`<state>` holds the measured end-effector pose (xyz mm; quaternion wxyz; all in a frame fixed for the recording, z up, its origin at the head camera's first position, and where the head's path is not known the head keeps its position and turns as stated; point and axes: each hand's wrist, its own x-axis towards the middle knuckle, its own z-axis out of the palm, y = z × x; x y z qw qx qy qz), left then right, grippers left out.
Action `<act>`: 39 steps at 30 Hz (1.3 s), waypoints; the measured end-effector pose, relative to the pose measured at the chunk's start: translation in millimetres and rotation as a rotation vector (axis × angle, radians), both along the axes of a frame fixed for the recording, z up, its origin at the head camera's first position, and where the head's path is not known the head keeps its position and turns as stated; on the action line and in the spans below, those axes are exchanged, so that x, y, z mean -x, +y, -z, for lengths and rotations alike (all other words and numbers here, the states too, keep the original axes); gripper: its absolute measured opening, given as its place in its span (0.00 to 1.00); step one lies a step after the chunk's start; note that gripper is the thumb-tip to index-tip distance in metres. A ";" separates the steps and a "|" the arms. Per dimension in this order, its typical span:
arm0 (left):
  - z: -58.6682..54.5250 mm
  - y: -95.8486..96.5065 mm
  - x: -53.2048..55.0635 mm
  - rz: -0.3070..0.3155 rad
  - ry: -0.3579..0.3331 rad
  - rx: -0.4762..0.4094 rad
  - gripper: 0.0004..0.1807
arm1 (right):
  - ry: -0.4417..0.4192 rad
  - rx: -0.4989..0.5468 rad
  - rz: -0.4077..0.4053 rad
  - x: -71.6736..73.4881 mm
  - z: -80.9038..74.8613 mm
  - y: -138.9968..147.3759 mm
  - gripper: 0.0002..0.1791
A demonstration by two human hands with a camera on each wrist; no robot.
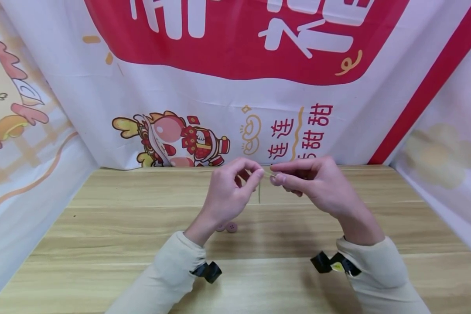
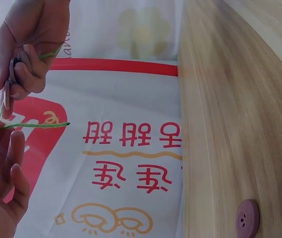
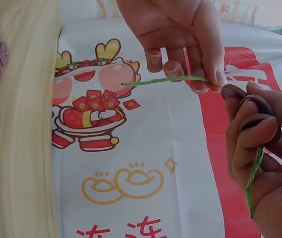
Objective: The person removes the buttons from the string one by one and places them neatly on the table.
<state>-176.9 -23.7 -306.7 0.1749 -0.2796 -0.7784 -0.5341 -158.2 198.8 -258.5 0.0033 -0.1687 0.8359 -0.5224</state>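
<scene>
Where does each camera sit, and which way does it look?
Head: on the head, facing forward and down at the table; the left hand, right hand and sleeves show.
Left wrist: on that wrist, facing the printed cloth; both hands show, table at the picture's right.
Right wrist: on that wrist, facing the cloth; both hands show, table at the picture's left.
Both wrist views share: the green string and the buttons the right hand holds.

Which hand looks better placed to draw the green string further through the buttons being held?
Probably the left hand: it pinches the green string, whose loose end sticks out past its fingertips, while the right hand grips the buttons and could steady them.
</scene>
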 end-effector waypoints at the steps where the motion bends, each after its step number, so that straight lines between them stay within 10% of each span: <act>1: 0.0 -0.3 0.2 -0.001 0.003 -0.002 0.05 | 0.000 0.001 -0.004 0.0 0.0 0.0 0.18; 39: -0.6 -1.2 1.8 -0.001 0.094 -0.074 0.04 | -0.024 0.008 0.006 0.3 -0.5 -2.4 0.12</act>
